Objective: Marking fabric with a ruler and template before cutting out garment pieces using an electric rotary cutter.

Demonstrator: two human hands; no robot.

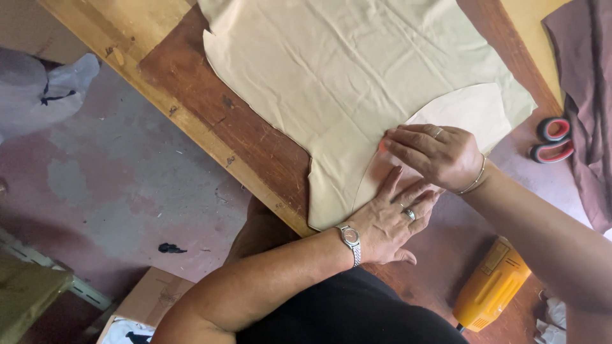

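Observation:
A large piece of pale yellow cloth (344,70) lies spread on a brown wooden table (210,108). A lighter paper pattern piece (472,108) with a curved edge rests on the cloth's near corner. My left hand (389,220), with a wristwatch and a ring, presses flat on the cloth and pattern near the table edge, fingers apart. My right hand (433,156), with a ring and a thin bangle, lies just above it, its fingertips pinched at the curved pattern edge. Whether it holds a small marker there I cannot tell.
Scissors with red-and-black handles (553,140) lie at the table's right, beside a dark brown cloth (590,95). A yellow power tool (491,286) sits near my right forearm. Below the table are a reddish floor, a plastic bag (44,89) and a cardboard box (153,299).

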